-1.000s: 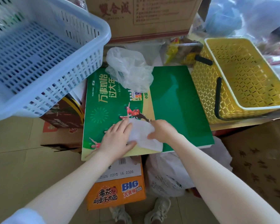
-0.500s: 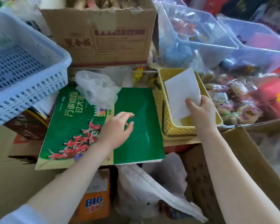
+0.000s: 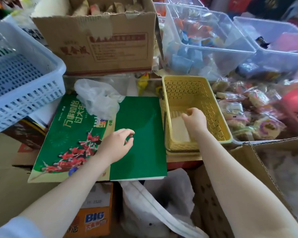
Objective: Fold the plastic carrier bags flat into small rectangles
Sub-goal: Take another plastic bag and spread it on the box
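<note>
**One bag folded in the basket, one crumpled on the board**

Two plastic carrier bags were in view. One folded white bag point(image 3: 180, 130), a flat rectangle, lay on the floor of the yellow basket point(image 3: 218, 107), its long axis running from the near wall toward the far wall. The other, a crumpled translucent bag point(image 3: 97, 98), sat unfolded on the far edge of the green printed board point(image 3: 141, 134), with no clear long axis.

Two hands were present. The right hand point(image 3: 194, 118) hung inside the yellow basket just above the folded white bag, fingers loosely curled and grasping nothing; whether the fingertips touched the bag could not be told. The left hand point(image 3: 116, 145) hovered over the plain green half of the board, fingers relaxed and bent, holding nothing.

One blue slotted basket point(image 3: 24, 93) stood at the left, overlapping the board's far left corner. One open cardboard box point(image 3: 100, 45) sat behind the crumpled bag. Two clear plastic tubs point(image 3: 206, 47) holding small packets stood at the far right. One orange carton point(image 3: 91, 219) marked BIG showed beneath the board's near edge
</note>
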A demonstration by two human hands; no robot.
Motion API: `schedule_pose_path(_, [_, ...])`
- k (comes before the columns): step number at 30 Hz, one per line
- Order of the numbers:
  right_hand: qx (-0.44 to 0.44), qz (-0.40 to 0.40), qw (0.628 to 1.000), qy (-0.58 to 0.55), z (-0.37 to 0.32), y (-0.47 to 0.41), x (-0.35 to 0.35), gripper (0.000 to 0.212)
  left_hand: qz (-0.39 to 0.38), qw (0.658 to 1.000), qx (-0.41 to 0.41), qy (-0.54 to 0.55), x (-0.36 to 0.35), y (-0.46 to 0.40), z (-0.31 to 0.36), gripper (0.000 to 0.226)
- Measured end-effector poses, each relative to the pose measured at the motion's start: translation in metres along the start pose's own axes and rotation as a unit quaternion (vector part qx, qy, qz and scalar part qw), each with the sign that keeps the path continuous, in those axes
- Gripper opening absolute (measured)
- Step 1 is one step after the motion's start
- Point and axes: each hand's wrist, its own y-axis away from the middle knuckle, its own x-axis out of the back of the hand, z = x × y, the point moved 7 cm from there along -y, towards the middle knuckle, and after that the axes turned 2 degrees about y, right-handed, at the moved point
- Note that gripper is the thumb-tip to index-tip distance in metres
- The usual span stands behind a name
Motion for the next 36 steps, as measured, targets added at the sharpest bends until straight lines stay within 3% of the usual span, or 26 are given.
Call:
schedule_pose_path(2, [0.103, 0.04, 0.992, -0.065, -0.032, 0.01, 0.003, 0.028, 0.003, 1.0, 0.01, -0.01, 0.001, -0.005, -0.01, 0.03])
schedule_pose_path(4, [0.167, 0.02, 0.98, -0.11, -0.066, 0.024, -0.005, 0.02, 0.012, 1.0, 0.017, -0.021, 0.005, -0.012, -0.023, 0.031])
schedule_pose_path(8, [0.255, -0.055, 0.964, -0.055, -0.115, 0.043, -0.054, 0.016, 0.042, 0.996, 0.033, -0.07, 0.024, -0.044, -0.061, 0.043])
schedule_pose_path(12, [0.27, -0.078, 0.959, -0.022, -0.13, 0.042, -0.1, 0.017, 0.065, 0.979, 0.021, -0.194, 0.044, -0.095, -0.094, 0.057])
schedule_pose_path(15, [0.264, -0.082, 0.961, -0.003, -0.127, 0.042, -0.123, 0.017, 0.002, 0.962, 0.026, -0.272, 0.032, -0.128, -0.124, 0.07])
schedule_pose_path(18, [0.245, -0.093, 0.965, 0.001, -0.114, 0.043, -0.138, 0.016, -0.051, 0.962, 0.034, -0.267, 0.013, -0.133, -0.148, 0.073])
schedule_pose_path(24, [0.234, -0.083, 0.969, 0.023, -0.103, 0.057, -0.159, 0.018, -0.022, 0.992, -0.028, -0.124, 0.019, -0.087, -0.134, 0.034])
schedule_pose_path(29, [0.234, -0.151, 0.96, -0.034, -0.126, 0.091, -0.182, 0.06, 0.026, 0.991, -0.02, 0.133, 0.07, -0.025, -0.111, 0.021])
schedule_pose_path(32, [0.178, -0.222, 0.942, -0.176, -0.141, 0.116, -0.194, 0.04, 0.03, 0.963, 0.014, 0.269, 0.088, 0.001, -0.114, 0.011])
schedule_pose_path(34, [0.139, -0.238, 0.921, -0.275, -0.151, 0.133, -0.2, 0.022, 0.029, 0.946, 0.023, 0.321, 0.099, 0.012, -0.118, 0.018])
schedule_pose_path(36, [0.127, -0.224, 0.921, -0.291, -0.162, 0.147, -0.201, 0.009, 0.002, 0.939, 0.019, 0.343, 0.107, 0.026, -0.119, 0.031])
